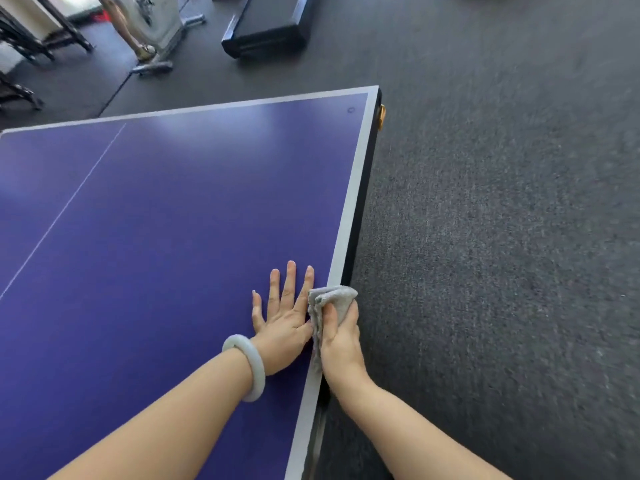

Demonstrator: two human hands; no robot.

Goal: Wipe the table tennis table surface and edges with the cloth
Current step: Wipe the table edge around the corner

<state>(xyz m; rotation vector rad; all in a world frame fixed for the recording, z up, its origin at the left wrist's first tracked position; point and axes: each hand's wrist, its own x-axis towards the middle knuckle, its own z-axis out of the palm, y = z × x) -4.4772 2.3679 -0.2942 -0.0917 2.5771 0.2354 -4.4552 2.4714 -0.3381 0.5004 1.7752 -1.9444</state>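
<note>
The blue table tennis table point(166, 209) fills the left of the view, its white-lined right edge running from the far corner down to me. My right hand point(341, 341) grips a crumpled grey cloth point(330, 299) wrapped over that right edge, thumb on top and fingers round the side. My left hand point(285, 317) lies flat on the blue surface just left of the cloth, fingers straight and spread, with a pale bangle on the wrist.
Dark grey carpet point(502, 237) lies to the right of the table. A black folded board point(270, 26) rests on the floor beyond the far corner. A person's leg point(130, 26) and metal frames stand at the top left.
</note>
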